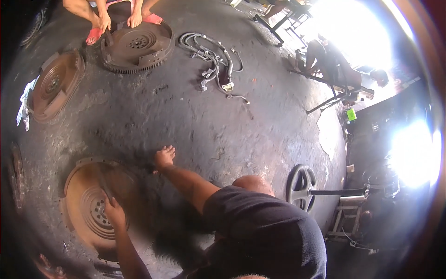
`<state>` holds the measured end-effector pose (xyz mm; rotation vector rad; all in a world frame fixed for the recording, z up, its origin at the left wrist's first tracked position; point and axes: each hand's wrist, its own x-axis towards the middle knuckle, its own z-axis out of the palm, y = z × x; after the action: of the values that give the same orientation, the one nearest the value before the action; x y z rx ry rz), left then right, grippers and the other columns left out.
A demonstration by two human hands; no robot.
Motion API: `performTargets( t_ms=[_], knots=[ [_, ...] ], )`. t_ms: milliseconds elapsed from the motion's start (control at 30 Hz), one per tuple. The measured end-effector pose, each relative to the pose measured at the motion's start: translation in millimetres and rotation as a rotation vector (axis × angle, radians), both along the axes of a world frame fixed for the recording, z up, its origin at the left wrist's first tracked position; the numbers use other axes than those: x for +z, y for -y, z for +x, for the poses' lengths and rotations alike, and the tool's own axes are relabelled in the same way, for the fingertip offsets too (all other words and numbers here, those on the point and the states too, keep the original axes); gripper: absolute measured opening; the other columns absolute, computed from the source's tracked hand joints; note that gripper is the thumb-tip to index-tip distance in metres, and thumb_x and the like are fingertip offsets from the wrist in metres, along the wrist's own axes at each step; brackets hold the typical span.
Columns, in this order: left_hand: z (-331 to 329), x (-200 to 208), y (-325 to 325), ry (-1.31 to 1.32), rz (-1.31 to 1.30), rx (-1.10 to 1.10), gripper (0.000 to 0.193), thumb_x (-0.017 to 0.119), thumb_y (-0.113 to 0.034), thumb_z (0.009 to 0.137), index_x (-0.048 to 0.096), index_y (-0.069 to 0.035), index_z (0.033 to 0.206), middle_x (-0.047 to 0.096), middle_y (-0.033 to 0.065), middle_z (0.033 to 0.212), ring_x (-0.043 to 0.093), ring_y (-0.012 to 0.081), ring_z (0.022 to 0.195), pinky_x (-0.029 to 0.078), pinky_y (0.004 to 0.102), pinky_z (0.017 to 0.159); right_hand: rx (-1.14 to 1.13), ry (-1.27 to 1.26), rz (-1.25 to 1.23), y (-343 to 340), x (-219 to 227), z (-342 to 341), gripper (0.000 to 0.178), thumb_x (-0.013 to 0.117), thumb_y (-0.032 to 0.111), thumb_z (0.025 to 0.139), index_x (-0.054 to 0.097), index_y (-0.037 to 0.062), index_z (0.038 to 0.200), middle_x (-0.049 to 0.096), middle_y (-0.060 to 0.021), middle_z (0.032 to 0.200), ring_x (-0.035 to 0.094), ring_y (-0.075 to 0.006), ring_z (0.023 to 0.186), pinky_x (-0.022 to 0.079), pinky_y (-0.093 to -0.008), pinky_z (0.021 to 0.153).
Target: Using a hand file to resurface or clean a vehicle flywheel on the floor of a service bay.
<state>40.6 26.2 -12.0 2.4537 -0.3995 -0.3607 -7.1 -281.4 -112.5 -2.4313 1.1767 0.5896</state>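
Note:
A large rusty flywheel (80, 204), with concentric rings and bolt holes at its centre, lies on the floor at the lower left. Over it, my left hand (114, 213) has its fingers closed round a dark, narrow, flat-looking piece (105, 185); blur and shade hide its exact kind. Part of the flywheel's right side is lost in shadow and blur. My right hand (165, 157) is stretched out beyond the flywheel, above or on the dark floor, fingers somewhat apart and nothing visible in them.
Two more rusty flywheels (53, 86) (139, 44) lie farther off; a co-worker's hands (106, 22) are at the farther one. A wiring harness (216, 60) lies on the floor. To the right stands a black spoked wheel (301, 188) on a shaft. Another person (327, 58) sits farther back.

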Motion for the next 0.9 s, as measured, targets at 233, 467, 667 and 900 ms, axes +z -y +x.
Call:
performTargets(
  t_ms=[233,467,667,900],
  knots=[
    [-50.9,4.3,-52.9,0.035,0.024,-0.39,0.064,0.049,-0.021,0.099,0.021,-0.009,0.155,0.051,0.0319,0.134,0.054,0.0481,0.119,0.045,0.0498,0.098,-0.096,0.009,0.031,-20.0,30.6,5.2,0.142,0.099,0.031,0.046,0.013,-0.0041,0.153,0.02,-0.0475,0.146,0.022,-0.0632,0.137,0.029,-0.0657,0.11],
    [-49.3,68.0,-56.2,-0.34,0.579,-0.572,0.065,0.05,-0.016,0.096,0.022,-0.01,0.155,0.062,0.0255,0.098,0.064,0.0439,0.089,0.052,0.0509,0.077,-0.069,0.001,0.031,-6.2,35.6,-4.0,0.142,0.098,0.031,0.049,0.007,0.0193,0.158,0.018,-0.0486,0.146,0.021,-0.0629,0.137,0.028,-0.0655,0.11],
    [-69.1,50.0,-66.6,0.007,0.09,-0.512,0.053,0.05,-0.017,0.098,0.037,-0.003,0.148,0.059,0.0288,0.108,0.06,0.0429,0.097,0.048,0.0479,0.084,-0.045,-0.053,0.111,-8.2,49.5,10.4,0.138,0.097,0.026,0.052,0.008,0.0185,0.158,0.016,-0.0482,0.147,0.02,-0.0633,0.137,0.029,-0.0649,0.11],
    [-86.4,-8.6,-40.8,0.061,0.047,-0.058,0.053,0.059,-0.012,0.093,0.044,0.001,0.142,0.053,0.0248,0.136,0.054,0.0401,0.122,0.043,0.0481,0.101,-0.122,-0.106,0.084,-10.9,48.1,15.6,0.141,0.098,0.023,0.05,0.006,0.0221,0.158,0.017,-0.0467,0.148,0.021,-0.0627,0.137,0.031,-0.0633,0.111]
  ],
)
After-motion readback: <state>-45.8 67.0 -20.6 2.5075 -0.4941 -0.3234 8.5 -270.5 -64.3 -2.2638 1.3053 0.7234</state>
